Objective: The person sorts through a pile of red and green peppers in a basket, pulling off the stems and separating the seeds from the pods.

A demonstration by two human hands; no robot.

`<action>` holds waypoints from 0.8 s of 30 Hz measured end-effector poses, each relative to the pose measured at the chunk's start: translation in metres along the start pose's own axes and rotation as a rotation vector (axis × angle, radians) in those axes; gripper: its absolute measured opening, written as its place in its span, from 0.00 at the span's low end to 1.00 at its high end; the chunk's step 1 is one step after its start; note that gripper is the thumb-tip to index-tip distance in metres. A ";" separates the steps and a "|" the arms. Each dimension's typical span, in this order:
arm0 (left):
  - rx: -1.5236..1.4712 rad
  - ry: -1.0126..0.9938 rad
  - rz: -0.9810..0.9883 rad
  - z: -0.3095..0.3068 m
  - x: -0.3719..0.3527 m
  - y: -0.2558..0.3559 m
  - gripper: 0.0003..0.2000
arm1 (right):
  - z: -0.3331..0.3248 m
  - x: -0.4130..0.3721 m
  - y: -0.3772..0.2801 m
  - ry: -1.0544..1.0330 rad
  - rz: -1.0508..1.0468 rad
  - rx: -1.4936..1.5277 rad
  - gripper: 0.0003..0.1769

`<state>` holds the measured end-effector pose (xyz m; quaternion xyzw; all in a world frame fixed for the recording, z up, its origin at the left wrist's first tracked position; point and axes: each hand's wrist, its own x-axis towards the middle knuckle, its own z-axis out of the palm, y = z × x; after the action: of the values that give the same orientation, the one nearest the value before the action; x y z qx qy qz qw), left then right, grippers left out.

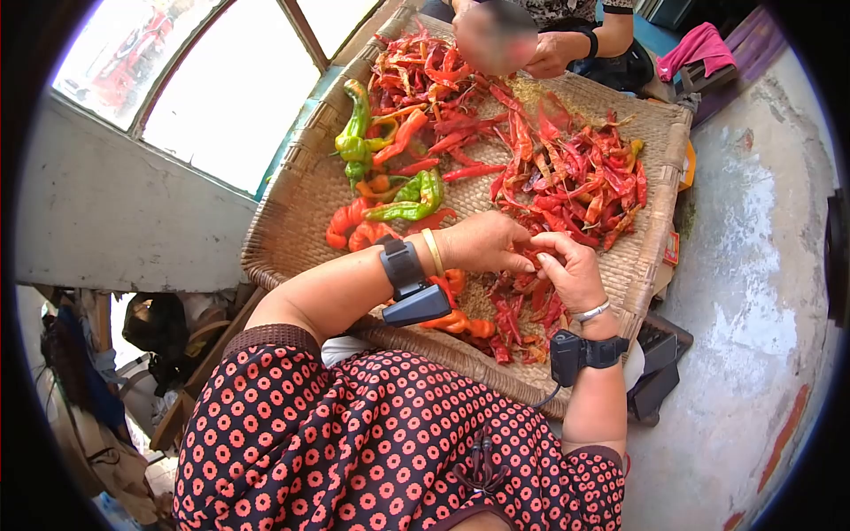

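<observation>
1. The left hand and right hand meet fingertip to fingertip above the near part of a woven tray.
2. Both hands pinch narrowly on one red chilli. Only a sliver of its glossy skin shows between the fingers, and the rest is hidden, so its length cannot be told.
3. The tray is broad and shallow, plaited from flat tan strips, with a thick bound rim. Its far corner is cut off by the top edge.
4. Heaped red chillies cover the middle and far side. They are long, wrinkled, curled and shiny.
5. Green chillies, smooth and bent, lie to the left, with plump orange chillies just beside them.
6. More chillies lie under the hands and are partly covered by them.
7. A gold bangle and a boxy black device sit on the left wrist. A silver bangle and a second black device sit on the right.
8. A dotted dress, dark with red rings, fills the foreground.
9. Another person's hand reaches in at the far edge, and a blurred patch lies beside it.
10. Rough grey floor lies to the right.
</observation>
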<state>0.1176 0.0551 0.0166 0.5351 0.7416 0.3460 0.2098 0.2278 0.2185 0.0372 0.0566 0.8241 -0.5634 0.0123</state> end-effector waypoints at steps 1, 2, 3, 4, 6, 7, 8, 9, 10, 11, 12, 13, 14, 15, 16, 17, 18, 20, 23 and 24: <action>0.001 0.001 0.000 0.000 0.001 0.002 0.14 | 0.004 0.001 0.002 0.036 -0.062 0.060 0.12; -0.187 -0.041 -0.150 0.000 0.002 0.005 0.13 | 0.007 0.003 0.007 0.037 -0.045 0.117 0.16; -0.375 -0.084 -0.300 0.000 0.003 0.006 0.12 | 0.007 0.002 0.005 0.036 -0.048 0.116 0.16; -0.408 -0.107 -0.338 -0.004 0.003 0.005 0.11 | 0.007 0.001 0.001 0.075 -0.042 0.078 0.20; -0.465 -0.060 -0.364 -0.011 0.003 -0.003 0.10 | 0.004 0.003 0.006 0.180 -0.120 -0.038 0.30; -0.526 -0.023 -0.395 -0.015 0.002 -0.006 0.10 | 0.002 0.003 0.009 0.230 -0.112 0.039 0.29; -0.543 0.083 -0.427 -0.022 0.003 -0.009 0.10 | 0.000 0.003 0.010 0.249 -0.118 -0.026 0.27; -0.716 0.285 -0.437 -0.027 0.004 -0.012 0.10 | -0.002 0.003 0.009 0.271 -0.130 -0.092 0.25; -0.834 0.428 -0.443 -0.034 0.004 -0.014 0.11 | -0.005 0.003 0.008 0.213 -0.187 -0.332 0.24; -0.954 0.571 -0.439 -0.041 0.003 -0.013 0.14 | -0.007 0.004 0.008 0.158 -0.242 -0.578 0.22; -1.014 0.585 -0.432 -0.044 0.003 -0.019 0.19 | -0.003 0.006 0.017 0.181 -0.356 -0.685 0.22; -1.028 0.576 -0.459 -0.042 0.002 -0.024 0.20 | 0.002 0.006 0.018 0.134 -0.316 -0.750 0.20; -0.961 0.587 -0.494 -0.037 0.003 -0.019 0.18 | 0.006 0.007 0.021 0.109 -0.331 -0.798 0.17; -0.851 0.478 -0.489 -0.026 0.001 -0.031 0.17 | 0.009 0.007 0.027 0.092 -0.309 -0.843 0.16; -0.805 0.402 -0.410 -0.015 0.000 -0.031 0.14 | 0.010 0.007 0.029 0.063 -0.288 -0.860 0.14; -0.737 0.298 -0.335 0.002 0.000 -0.042 0.14 | 0.012 0.008 0.035 0.073 -0.259 -0.860 0.11; -0.493 0.225 -0.218 0.005 -0.001 -0.035 0.14 | 0.014 0.009 0.040 0.100 -0.243 -0.891 0.08; -0.177 0.181 -0.023 0.013 -0.004 -0.022 0.16 | 0.011 0.007 0.033 0.108 -0.234 -0.859 0.08; -0.044 0.190 0.055 0.012 -0.005 -0.006 0.18 | 0.008 0.006 0.030 0.218 -0.161 -0.700 0.09; 0.007 0.176 0.021 0.011 -0.006 -0.001 0.19 | 0.006 0.006 0.029 0.250 -0.174 -0.652 0.11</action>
<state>0.1260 0.0525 0.0083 0.5113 0.7527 0.3910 0.1384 0.2250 0.2238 0.0071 0.0477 0.9574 -0.2586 -0.1193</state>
